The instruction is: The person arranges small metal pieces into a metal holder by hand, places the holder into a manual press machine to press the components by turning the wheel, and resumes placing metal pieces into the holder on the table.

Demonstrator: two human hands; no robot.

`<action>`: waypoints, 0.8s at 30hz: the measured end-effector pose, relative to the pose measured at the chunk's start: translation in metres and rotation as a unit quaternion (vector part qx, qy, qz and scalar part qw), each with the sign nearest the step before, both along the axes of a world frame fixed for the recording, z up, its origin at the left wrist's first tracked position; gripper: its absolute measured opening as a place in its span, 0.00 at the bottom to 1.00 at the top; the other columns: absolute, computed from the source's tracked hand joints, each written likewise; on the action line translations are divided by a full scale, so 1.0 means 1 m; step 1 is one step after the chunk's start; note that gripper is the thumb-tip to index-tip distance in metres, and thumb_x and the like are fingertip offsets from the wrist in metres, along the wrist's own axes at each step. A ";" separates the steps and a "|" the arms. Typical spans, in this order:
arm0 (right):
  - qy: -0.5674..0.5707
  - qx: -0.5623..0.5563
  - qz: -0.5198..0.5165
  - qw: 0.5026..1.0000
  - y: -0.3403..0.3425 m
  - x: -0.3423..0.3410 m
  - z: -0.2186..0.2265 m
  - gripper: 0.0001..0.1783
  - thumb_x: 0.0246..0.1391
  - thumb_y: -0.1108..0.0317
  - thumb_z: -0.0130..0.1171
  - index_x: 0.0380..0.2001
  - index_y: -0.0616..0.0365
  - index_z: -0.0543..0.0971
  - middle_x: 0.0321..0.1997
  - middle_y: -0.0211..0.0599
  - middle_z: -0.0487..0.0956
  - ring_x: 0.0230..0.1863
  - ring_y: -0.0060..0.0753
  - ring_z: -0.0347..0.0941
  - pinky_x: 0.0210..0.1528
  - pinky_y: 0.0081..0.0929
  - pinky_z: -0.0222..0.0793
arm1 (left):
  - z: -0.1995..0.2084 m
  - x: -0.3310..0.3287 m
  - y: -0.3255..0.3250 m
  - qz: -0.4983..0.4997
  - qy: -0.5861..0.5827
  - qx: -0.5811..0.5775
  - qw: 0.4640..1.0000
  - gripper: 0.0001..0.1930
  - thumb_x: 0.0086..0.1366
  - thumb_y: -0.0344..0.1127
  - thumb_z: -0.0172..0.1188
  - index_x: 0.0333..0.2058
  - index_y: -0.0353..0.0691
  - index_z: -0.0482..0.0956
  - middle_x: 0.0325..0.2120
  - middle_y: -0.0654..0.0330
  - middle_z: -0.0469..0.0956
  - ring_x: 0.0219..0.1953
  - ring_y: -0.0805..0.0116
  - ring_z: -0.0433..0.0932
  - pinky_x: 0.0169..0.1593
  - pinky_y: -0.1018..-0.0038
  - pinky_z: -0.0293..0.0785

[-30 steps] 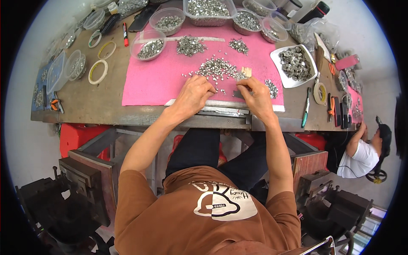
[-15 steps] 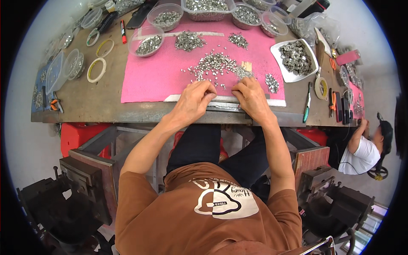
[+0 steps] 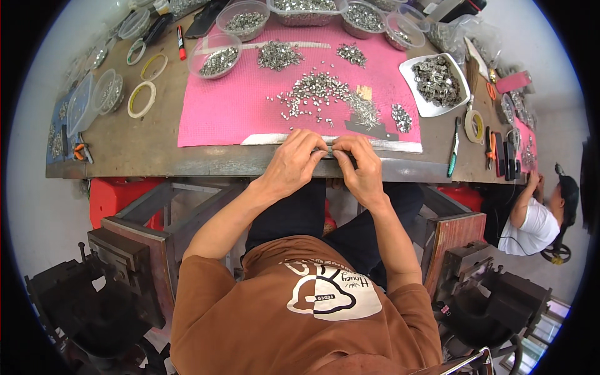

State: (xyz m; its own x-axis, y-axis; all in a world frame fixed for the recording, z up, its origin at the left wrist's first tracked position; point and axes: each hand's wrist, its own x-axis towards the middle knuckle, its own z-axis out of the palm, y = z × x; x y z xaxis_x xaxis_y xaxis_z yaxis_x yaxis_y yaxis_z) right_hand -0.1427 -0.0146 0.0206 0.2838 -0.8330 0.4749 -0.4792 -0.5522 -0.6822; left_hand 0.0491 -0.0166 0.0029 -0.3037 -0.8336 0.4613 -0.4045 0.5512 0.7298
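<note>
Pink mat (image 3: 215, 115) lies along the table's (image 3: 144, 140) near edge, metal bits (image 3: 319, 86) heaped mid-mat, presumably for easy reach. Left hand (image 3: 294, 159) and right hand (image 3: 361, 169) meet at that edge, curled, perhaps for steadiness; whether they grip anything I cannot tell. Tub's (image 3: 306, 20) far side is cut off.

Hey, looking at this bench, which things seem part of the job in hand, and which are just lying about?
Probably in the job, being near the left hand and right hand:
pink mat
heap of small metal pieces
heap of thin metal pins

Probably just lying about:
red marker
tape roll
green-handled tool
</note>
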 end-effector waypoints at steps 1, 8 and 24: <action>0.005 -0.012 -0.013 1.000 0.000 0.001 -0.001 0.08 0.53 0.81 0.64 0.36 0.61 0.79 0.37 0.40 0.80 0.39 0.45 0.75 0.46 0.37 0.69 | 0.000 -0.001 0.000 0.000 0.000 0.000 1.000 0.06 0.62 0.23 0.63 0.37 0.33 0.76 0.37 0.53 0.79 0.40 0.53 0.77 0.44 0.63 0.73; 0.020 -0.040 -0.024 0.999 0.001 0.004 -0.007 0.09 0.50 0.81 0.66 0.35 0.61 0.79 0.37 0.38 0.80 0.39 0.44 0.75 0.45 0.37 0.68 | 0.009 -0.005 0.007 0.028 -0.068 -0.060 0.995 0.08 0.60 0.22 0.65 0.37 0.33 0.77 0.36 0.53 0.79 0.39 0.52 0.78 0.44 0.60 0.75; 0.130 -0.038 -0.057 0.989 -0.031 -0.007 0.012 0.05 0.54 0.72 0.67 0.35 0.59 0.83 0.30 0.40 0.79 0.33 0.45 0.75 0.41 0.39 0.68 | 0.004 0.015 -0.066 0.056 -0.162 -0.118 0.978 0.07 0.59 0.33 0.67 0.37 0.47 0.86 0.33 0.64 0.76 0.46 0.62 0.73 0.56 0.58 0.61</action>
